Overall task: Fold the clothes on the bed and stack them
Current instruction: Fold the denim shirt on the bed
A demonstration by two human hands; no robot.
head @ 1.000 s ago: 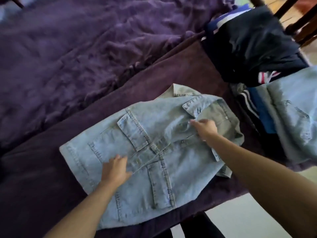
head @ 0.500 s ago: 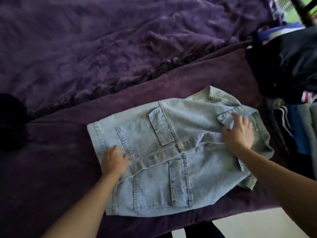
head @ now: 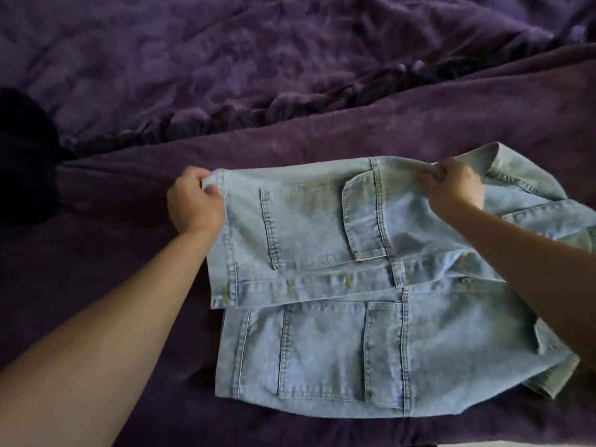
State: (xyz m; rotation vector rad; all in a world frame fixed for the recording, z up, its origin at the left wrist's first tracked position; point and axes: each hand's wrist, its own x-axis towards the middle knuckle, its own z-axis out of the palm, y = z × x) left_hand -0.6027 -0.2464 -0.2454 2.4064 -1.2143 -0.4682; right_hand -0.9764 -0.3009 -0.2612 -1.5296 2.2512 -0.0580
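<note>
A light blue denim jacket (head: 338,333) lies front up on the purple bed, its hem to the left and its collar to the right. My left hand (head: 193,201) pinches the far hem corner of the jacket. My right hand (head: 451,187) grips the far edge near the collar. Between the two hands the far half of the jacket is lifted a little off the bed, with its pocket flap and button placket showing. The near half lies flat.
The bed cover (head: 129,269) is dark purple and a rumpled purple blanket (head: 225,59) fills the far side. A dark object (head: 22,156) sits at the left edge. The bed's near edge runs along the bottom right.
Both hands left the middle of the jacket and went to its far edge, where they took hold of it. The view swung left, so the clothes pile on the right is out of sight.
</note>
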